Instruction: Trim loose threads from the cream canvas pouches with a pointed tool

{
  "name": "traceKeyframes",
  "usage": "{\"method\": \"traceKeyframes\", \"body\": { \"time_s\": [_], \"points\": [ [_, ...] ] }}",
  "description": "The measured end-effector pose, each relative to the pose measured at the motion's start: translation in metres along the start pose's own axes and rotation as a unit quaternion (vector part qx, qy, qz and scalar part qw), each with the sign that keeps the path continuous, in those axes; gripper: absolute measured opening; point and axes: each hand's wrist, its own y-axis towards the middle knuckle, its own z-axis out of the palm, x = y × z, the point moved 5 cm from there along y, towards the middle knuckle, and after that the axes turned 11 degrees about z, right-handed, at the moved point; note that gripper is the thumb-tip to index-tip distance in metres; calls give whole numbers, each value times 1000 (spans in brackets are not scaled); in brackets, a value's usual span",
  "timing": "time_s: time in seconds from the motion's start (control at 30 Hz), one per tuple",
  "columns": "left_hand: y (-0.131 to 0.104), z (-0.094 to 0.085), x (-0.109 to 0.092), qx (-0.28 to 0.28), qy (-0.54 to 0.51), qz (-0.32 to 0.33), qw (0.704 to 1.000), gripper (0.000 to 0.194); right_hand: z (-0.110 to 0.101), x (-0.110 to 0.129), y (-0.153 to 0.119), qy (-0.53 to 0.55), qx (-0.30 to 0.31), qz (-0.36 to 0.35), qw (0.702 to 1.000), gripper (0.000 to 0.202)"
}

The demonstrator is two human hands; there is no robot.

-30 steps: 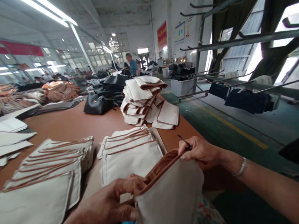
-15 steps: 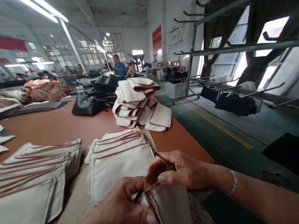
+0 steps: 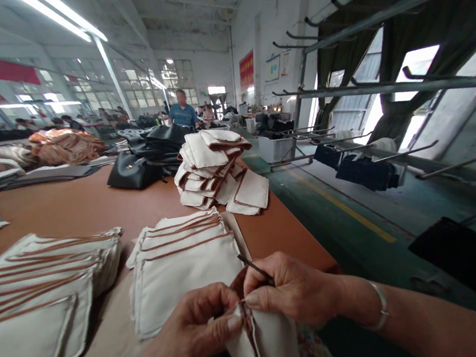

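My left hand pinches the brown-trimmed top edge of a cream canvas pouch held over my lap. My right hand grips the same edge from the right and also holds a thin dark tool that sticks out past the fingers to the left. The two hands touch at the pouch's rim. Just beyond them, a stack of flat cream pouches with brown trim lies on the brown table.
Another fanned stack of pouches lies at the left. A tall pile of folded pouches and black handbags stand farther back. A person in blue is at the far end. Metal racks line the green-floored aisle on the right.
The pouch was held open and upright a second ago; now it is lower and its rim is pinched together. My right hand came down and left to meet my left hand.
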Motion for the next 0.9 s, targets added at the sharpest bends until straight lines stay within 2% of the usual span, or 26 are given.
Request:
{"method": "traceKeyframes", "body": {
  "time_s": [0.17,0.33,0.43,0.53,0.63,0.77,0.9],
  "points": [
    [-2,6,-2,-50,-27,3,998,24,1,-15,0,103,13,55,993,21],
    [-3,1,3,-86,36,-27,995,31,6,-24,-2,142,31,99,984,25],
    [-1,3,6,-132,36,-23,990,26,10,-26,-1,145,36,85,985,27],
    [7,11,9,-161,-67,4,985,21,13,-28,0,154,19,42,987,33],
    [13,16,12,-164,-118,-4,979,28,17,-33,-1,166,15,29,986,36],
    [12,12,7,-151,-36,2,988,43,18,-38,-3,165,20,22,986,39],
    [7,10,3,-94,46,1,995,42,16,-43,-2,184,7,66,981,43]
  ]
}}
